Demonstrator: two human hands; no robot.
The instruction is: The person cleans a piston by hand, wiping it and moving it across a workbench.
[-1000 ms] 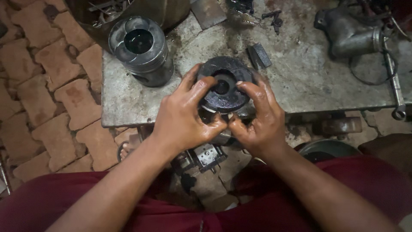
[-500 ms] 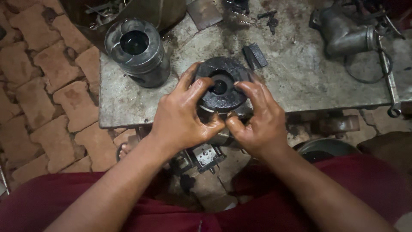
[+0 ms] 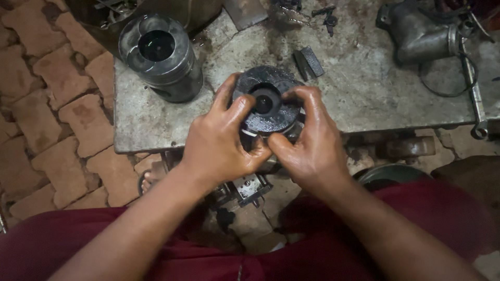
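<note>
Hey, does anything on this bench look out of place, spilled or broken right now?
Nothing looks broken or spilled. Both the left hand and right hand grip a dark oily piston at the front edge of the stained metal bench. A second piston stands upright at the left. Loose parts are scattered along the back.

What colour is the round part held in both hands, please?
Glossy black, oily-looking, with a dark central recess: the round part, head view.

Black oily piston point(image 3: 271, 104), grey stained metal table point(image 3: 156, 125) — brown interlocking brick floor point(image 3: 47, 119), maroon trousers point(image 3: 78, 239).
</note>
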